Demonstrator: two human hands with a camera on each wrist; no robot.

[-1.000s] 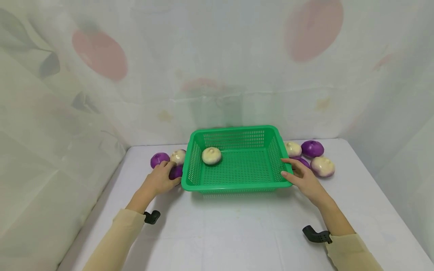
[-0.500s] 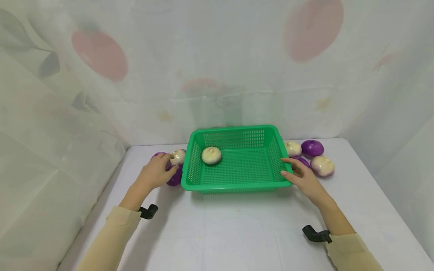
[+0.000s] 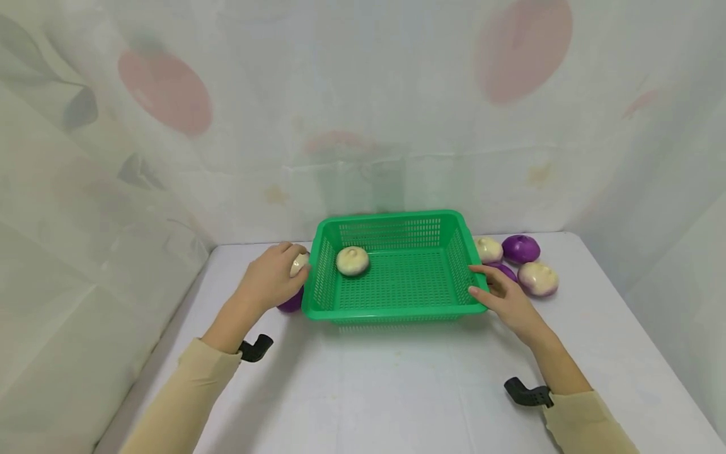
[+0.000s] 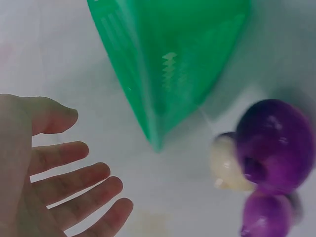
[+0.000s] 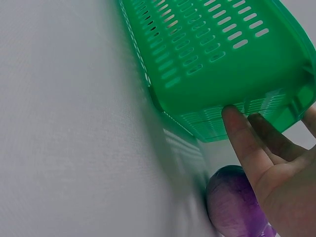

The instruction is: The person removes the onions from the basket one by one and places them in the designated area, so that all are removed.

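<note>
In the head view my left hand (image 3: 272, 274) is over the turnips left of the basket, its fingers and thumb about a pale turnip (image 3: 298, 263). Below it a purple turnip (image 3: 291, 302) shows partly. The left wrist view has the fingers spread, a gap between them and the purple turnip (image 4: 275, 143). My right hand (image 3: 505, 299) holds the right rim of a green plastic basket (image 3: 391, 311), thumb and index finger over the rim. Other fingers (image 5: 242, 138) touch the outer wall. One pale turnip (image 3: 353, 261) lies inside the basket.
Right of the basket lie more turnips: a purple one (image 3: 520, 248), a pale one (image 3: 538, 279), and others partly hidden by the rim and right hand. The white-covered table (image 3: 391, 391) meets a printed cloth (image 3: 363, 183) behind.
My left hand has gone from the front purple turnip, up and back, to the pale turnip behind it. The left purple turnip is now hidden beneath the hand. My right hand stays at the rim.
</note>
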